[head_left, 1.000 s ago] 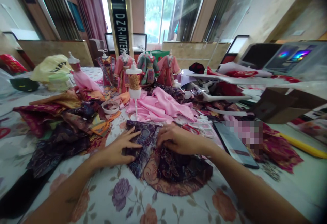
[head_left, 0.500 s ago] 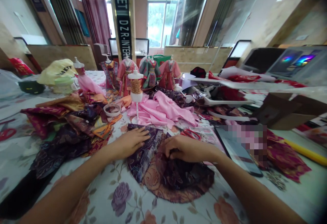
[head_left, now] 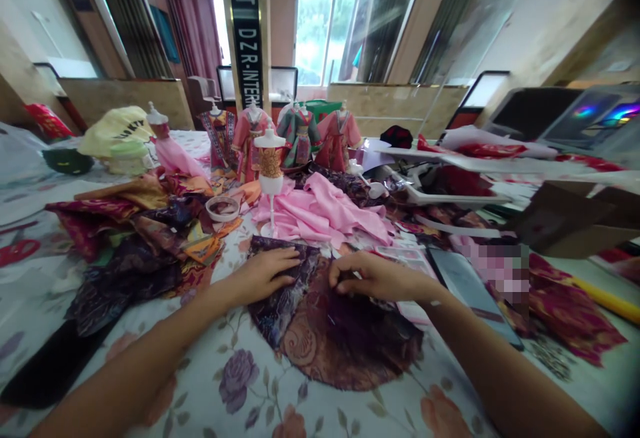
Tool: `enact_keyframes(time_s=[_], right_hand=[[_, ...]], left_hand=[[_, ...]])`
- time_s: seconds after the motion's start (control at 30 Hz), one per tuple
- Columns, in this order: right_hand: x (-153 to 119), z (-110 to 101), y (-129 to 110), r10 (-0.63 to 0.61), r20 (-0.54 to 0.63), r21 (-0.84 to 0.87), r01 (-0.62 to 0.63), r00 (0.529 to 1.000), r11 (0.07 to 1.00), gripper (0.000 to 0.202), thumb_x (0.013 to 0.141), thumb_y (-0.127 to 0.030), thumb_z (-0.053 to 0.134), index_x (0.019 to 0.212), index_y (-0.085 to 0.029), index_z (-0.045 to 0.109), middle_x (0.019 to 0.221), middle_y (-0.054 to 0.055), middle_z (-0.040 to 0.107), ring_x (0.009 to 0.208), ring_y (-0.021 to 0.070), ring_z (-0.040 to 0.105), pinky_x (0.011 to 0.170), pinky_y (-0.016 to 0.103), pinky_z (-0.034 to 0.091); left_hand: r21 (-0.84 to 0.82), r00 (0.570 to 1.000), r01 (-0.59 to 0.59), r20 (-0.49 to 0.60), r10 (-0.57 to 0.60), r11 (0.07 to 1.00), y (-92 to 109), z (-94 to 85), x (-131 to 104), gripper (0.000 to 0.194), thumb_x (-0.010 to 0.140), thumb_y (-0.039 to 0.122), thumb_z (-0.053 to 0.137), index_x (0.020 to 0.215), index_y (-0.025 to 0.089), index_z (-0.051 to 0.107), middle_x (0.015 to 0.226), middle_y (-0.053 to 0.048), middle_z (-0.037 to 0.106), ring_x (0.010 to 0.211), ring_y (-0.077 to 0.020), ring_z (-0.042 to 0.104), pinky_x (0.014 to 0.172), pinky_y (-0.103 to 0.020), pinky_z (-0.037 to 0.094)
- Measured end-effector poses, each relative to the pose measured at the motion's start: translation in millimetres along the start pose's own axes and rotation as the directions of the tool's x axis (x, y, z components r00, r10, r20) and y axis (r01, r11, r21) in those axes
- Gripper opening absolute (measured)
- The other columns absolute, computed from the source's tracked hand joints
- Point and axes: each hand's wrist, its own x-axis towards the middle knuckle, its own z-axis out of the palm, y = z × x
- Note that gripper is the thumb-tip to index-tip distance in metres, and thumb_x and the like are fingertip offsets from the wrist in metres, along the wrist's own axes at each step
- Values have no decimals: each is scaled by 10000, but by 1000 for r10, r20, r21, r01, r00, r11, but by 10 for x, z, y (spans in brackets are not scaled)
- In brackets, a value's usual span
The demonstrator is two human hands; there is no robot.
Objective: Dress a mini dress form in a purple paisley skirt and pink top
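Note:
A dark patterned cloth (head_left: pixel 305 348) with a rounded lower edge, purple and brown with swirls, lies on the flowered tablecloth in front of me. My left hand (head_left: pixel 265 275) rests flat on its upper left part, fingers stretched out. Over its upper right part, my right hand (head_left: pixel 373 278) is closed, thumb and fingers pinched on the cloth; the fingertips are partly hidden. Just beyond the cloth stands a small white mannequin (head_left: pixel 271 185) with a gold-brown patterned band around its chest. Pink fabric (head_left: pixel 325 208) lies crumpled beside its stand.
Heaped patterned scraps (head_left: pixel 125 278) and a tape roll (head_left: pixel 223 209) lie to the left. Several dressed mannequins (head_left: pixel 300 138) stand behind. On the right are a tablet-like dark panel (head_left: pixel 470 298), a cardboard box (head_left: pixel 565 218) and a yellow rod (head_left: pixel 607 301). Red-handled scissors (head_left: pixel 20 251) lie far left.
My right hand has moved slightly right and up, and the bunched dark part of the cloth beneath it lies flatter. My left hand stays on the cloth. The view has tilted slightly.

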Motion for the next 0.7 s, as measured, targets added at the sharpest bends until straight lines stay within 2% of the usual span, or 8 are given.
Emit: enact_keyframes(time_s=[0.07, 0.13, 0.23, 0.33, 0.43, 0.53, 0.6, 0.7], right_hand=[[35, 75, -64, -18, -43, -21, 17, 999, 1000, 176, 885, -295, 490, 899, -157, 599, 805, 28, 607, 673, 121, 543, 630, 223, 442], [76, 164, -133, -61, -55, -76, 57, 997, 995, 130, 885, -233, 482, 907, -170, 593, 832, 28, 617, 726, 130, 557, 678, 229, 438], [120, 284, -224, -96, -36, -185, 87, 995, 979, 135, 872, -152, 467, 902, -187, 593, 858, 26, 633, 787, 143, 577, 720, 234, 422], [130, 351, -292, -79, -12, -271, 73, 997, 960, 178, 862, -116, 448, 921, -204, 592, 866, 27, 644, 790, 153, 591, 706, 240, 413], [141, 362, -346, -87, 30, -312, 93, 996, 946, 218, 862, -98, 428, 936, -213, 598, 871, 31, 654, 802, 161, 599, 703, 243, 408], [190, 341, -390, -105, 76, -345, 125, 992, 930, 222, 856, -97, 440, 934, -217, 609, 851, 25, 663, 783, 159, 603, 689, 239, 400], [246, 318, -414, -118, 92, -350, 143, 989, 926, 221, 851, -94, 448, 930, -218, 613, 843, 19, 665, 768, 154, 603, 678, 234, 393], [347, 277, -432, -146, 112, -335, 175, 983, 926, 211, 845, -91, 460, 924, -212, 614, 836, 11, 664, 750, 147, 601, 654, 223, 382]], left_hand=[[12, 997, 35, -75, -34, 999, 21, -16, -29, 292, 868, 345, 514, 1065, 181, 654, 1169, -105, 606, 1099, -225, 537, 959, -352, 400], [-24, 992, 50, -119, -52, 998, 46, -44, -57, 244, 879, 314, 499, 898, 168, 693, 986, -90, 645, 959, -203, 573, 868, -324, 436], [-193, 982, 61, -164, -94, 979, 83, -119, -124, 248, 900, 261, 457, 870, 156, 680, 909, -74, 652, 883, -172, 582, 831, -298, 441], [-352, 964, 108, -191, -185, 930, 140, -213, -229, 166, 848, 261, 543, 855, 158, 673, 883, -58, 659, 853, -166, 590, 820, -296, 442], [-610, 944, 240, -36, -329, 755, 236, -255, -328, 161, 783, 305, 621, 828, 153, 650, 732, -27, 644, 677, -144, 595, 626, -253, 466], [-783, 919, 329, 137, -370, 528, 356, -226, -368, 229, 765, 359, 632, 847, 146, 613, 646, -4, 614, 545, -119, 569, 455, -201, 403], [-810, 917, 335, 163, -364, 482, 428, -187, -366, 241, 736, 347, 666, 850, 146, 597, 670, 1, 616, 560, -111, 570, 464, -194, 401], [-829, 919, 306, 130, -371, 468, 478, -127, -357, 252, 677, 284, 729, 829, 140, 588, 715, 9, 617, 636, -95, 568, 591, -205, 430]])
